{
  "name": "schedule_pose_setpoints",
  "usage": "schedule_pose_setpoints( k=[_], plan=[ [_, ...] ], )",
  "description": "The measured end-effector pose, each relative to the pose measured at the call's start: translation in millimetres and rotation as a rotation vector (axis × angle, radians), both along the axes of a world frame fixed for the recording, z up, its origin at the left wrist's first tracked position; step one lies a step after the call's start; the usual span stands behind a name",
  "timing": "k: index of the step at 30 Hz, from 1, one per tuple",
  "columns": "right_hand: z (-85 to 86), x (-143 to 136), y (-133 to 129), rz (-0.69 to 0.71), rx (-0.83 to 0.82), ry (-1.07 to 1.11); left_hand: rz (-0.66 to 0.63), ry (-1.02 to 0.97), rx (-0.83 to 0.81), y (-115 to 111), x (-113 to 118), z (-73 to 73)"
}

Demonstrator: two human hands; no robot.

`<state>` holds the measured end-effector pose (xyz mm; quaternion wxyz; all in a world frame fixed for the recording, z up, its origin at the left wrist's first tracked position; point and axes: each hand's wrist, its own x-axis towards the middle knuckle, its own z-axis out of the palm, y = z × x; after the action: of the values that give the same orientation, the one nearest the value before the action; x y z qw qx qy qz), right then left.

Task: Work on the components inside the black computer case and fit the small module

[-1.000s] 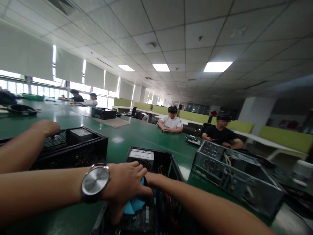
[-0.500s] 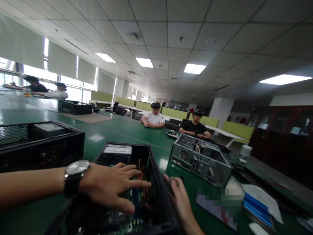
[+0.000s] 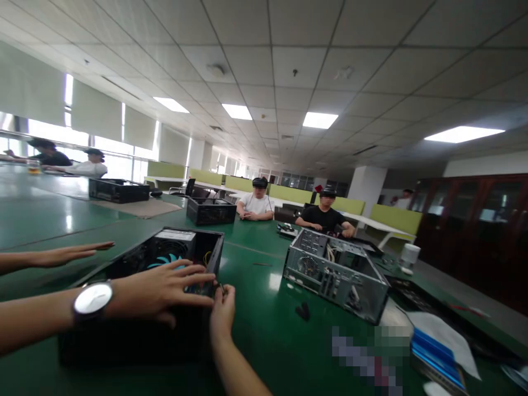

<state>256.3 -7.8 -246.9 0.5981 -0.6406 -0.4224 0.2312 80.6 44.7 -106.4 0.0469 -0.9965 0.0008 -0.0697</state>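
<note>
An open black computer case [image 3: 124, 335] stands before me, with a teal-bladed fan [image 3: 167, 259] inside it. Over its open top, my left hand [image 3: 165, 289], wearing a round watch [image 3: 93, 300], is spread palm down and open. My right hand [image 3: 223, 311] is at the case's right edge, fingers closed in a pinch. Something small and thin shows at its fingertips, too blurred to name. Another hand [image 3: 74, 256], which looks like a different person's, reaches in from the left behind my left arm, fingers stretched out.
On the right stands a bare metal computer case [image 3: 336, 280], with a small black item [image 3: 303, 311] nearer me. A blue box [image 3: 437, 355] and a white cup [image 3: 410, 257] sit farther right. Another black case [image 3: 211, 210] is farther back. Two people [image 3: 256, 206] sit opposite.
The case before me has shifted left and away, and both my hands with it. Another hand has appeared at left. The black case at far left is gone; one now stands farther back.
</note>
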Motion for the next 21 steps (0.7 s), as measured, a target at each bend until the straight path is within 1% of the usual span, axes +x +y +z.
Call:
schedule_pose_setpoints(
  k=[1,2,3,4,5,6,7,8,10,12,14,16,18,19,20,21],
  plan=[
    [3.8,0,6,0.049,-0.031,-0.054,0.056,0.008,0.026,21,-8,-0.7],
    [6.0,3,5,0.106,-0.059,-0.119,0.116,0.020,0.055,40,-17,-2.6],
    [6.9,7,-4,0.164,-0.083,-0.198,0.174,0.027,0.087,54,-27,-6.1],
    [6.6,15,-18,0.216,-0.098,-0.291,0.223,0.028,0.121,64,-36,-11.7],
    [6.0,25,-37,0.251,-0.109,-0.395,0.253,0.016,0.151,70,-44,-19.5],
    [5.6,39,-57,0.263,-0.118,-0.504,0.263,-0.011,0.173,70,-51,-29.5],
    [6.0,57,-77,0.238,-0.127,-0.610,0.254,-0.048,0.186,65,-55,-41.3],
    [7.3,78,-95,0.180,-0.144,-0.707,0.238,-0.088,0.185,56,-56,-54.3],
    [11.9,126,-121,-0.015,-0.219,-0.859,0.217,-0.162,0.132,26,-47,-80.7],
    [14.7,170,-135,-0.197,-0.333,-0.954,0.215,-0.191,0.004,-9,-24,-103.5],
    [10.8,200,-143,-0.288,-0.432,-1.020,0.207,-0.152,-0.145,-39,6,-121.1],
    [0.8,209,-149,-0.279,-0.474,-1.093,0.193,-0.113,-0.243,-58,34,-135.4],
    [-7.8,206,-156,-0.204,-0.465,-1.181,0.189,-0.131,-0.305,-63,54,-148.9],
    [-8.3,203,-158,-0.157,-0.451,-1.228,0.188,-0.154,-0.336,-61,61,-155.6],
    [-4.5,201,-160,-0.111,-0.435,-1.273,0.184,-0.173,-0.371,-59,67,-161.8],
    [4.7,202,-160,-0.074,-0.417,-1.313,0.174,-0.177,-0.408,-56,71,-167.1]
  ],
)
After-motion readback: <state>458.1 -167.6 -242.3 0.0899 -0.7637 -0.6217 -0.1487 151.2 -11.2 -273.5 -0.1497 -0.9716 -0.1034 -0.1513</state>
